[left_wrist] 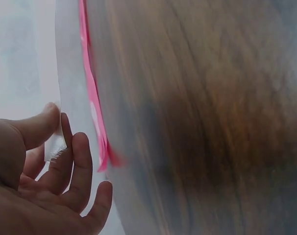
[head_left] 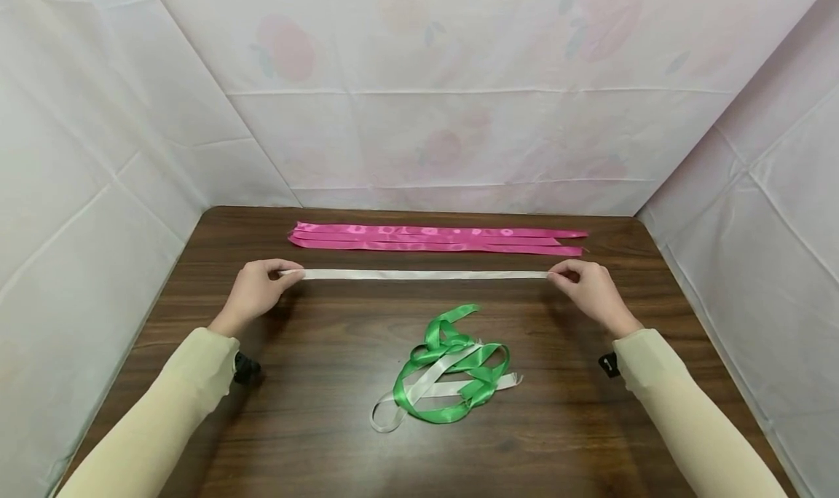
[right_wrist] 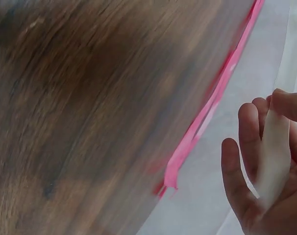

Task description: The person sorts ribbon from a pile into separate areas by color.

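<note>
A white ribbon (head_left: 426,274) is stretched straight between my two hands, in front of the pink ribbons. My left hand (head_left: 261,288) pinches one end between thumb and fingertips; in the left wrist view its frayed tip (left_wrist: 58,154) pokes out below the thumb. The other end is pinched by my right hand (head_left: 586,290), and in the right wrist view a loose tail (right_wrist: 275,156) hangs down across the palm. Closer to me lies a tangled heap of green ribbon (head_left: 452,414) mixed with more white ribbon (head_left: 446,389).
Pink ribbons (head_left: 419,239) lie side by side, roughly parallel, near the back edge of the brown wooden table (head_left: 328,440). White cloth walls (head_left: 419,141) with faint printed fruit rise behind the table and along both sides.
</note>
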